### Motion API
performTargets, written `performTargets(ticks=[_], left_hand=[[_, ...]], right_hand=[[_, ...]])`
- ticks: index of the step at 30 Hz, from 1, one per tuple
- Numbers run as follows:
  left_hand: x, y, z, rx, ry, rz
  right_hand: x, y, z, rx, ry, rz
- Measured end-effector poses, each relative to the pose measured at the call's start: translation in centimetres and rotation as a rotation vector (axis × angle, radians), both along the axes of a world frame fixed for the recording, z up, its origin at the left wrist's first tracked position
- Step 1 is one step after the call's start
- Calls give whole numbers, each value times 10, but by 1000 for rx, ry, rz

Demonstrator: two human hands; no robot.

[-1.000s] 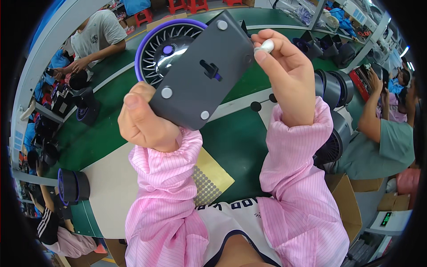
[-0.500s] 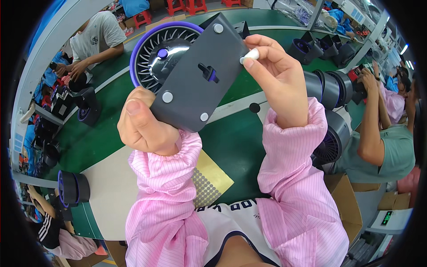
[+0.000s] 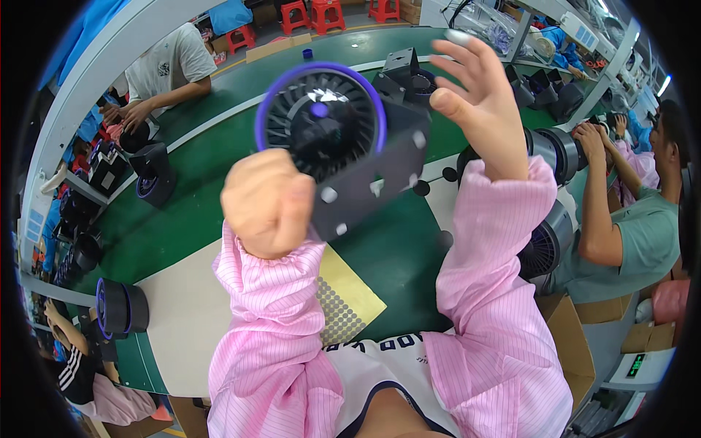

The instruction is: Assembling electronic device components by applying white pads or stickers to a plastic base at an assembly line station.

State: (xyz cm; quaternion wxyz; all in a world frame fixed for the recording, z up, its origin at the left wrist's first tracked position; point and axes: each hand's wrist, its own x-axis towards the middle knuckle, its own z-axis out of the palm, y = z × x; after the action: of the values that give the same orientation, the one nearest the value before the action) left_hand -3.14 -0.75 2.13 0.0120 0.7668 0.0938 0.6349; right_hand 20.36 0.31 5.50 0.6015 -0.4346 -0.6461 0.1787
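My left hand (image 3: 266, 204) is closed round the near left end of a small dark grey desk fan (image 3: 328, 157), holding it above the table. The fan's round head, with a purple ring and purple hub, faces up. Its flat base tilts toward me and carries small white round pads at the corners, blurred by motion. My right hand (image 3: 485, 102) is raised to the right of the fan, apart from it, fingers spread. A white cover sits on one fingertip. A yellow sheet with rows of grey round stickers (image 3: 342, 310) lies close to my body.
A beige board (image 3: 179, 310) lies on the green table (image 3: 394, 266). Fans stand at the left (image 3: 120, 308), and several more line the right side, beside a co-worker in a green shirt (image 3: 631, 226). Another person (image 3: 171, 69) sits far left. A cardboard box (image 3: 566, 343) is at lower right.
My right hand has left the base's corner and moved up and right, its fingers opening. The fan has swung so its head shows more and its base tilts away; my left hand moved slightly right.
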Motion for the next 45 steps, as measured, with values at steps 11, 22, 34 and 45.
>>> performTargets(ticks=[11,22,34,45], left_hand=[[12,-9,6,-17,267,-231],[-12,57,-26,-425,-221,131],[-27,204,-156,-757,-243,644],[-271,193,-138,15,-268,1842]], right_hand=[[-21,37,-21,-397,-468,514],[-4,22,-52,-194,224,190],[-108,-128,-212,-248,-975,477],[-99,-68,-171,-200,-1221,585]])
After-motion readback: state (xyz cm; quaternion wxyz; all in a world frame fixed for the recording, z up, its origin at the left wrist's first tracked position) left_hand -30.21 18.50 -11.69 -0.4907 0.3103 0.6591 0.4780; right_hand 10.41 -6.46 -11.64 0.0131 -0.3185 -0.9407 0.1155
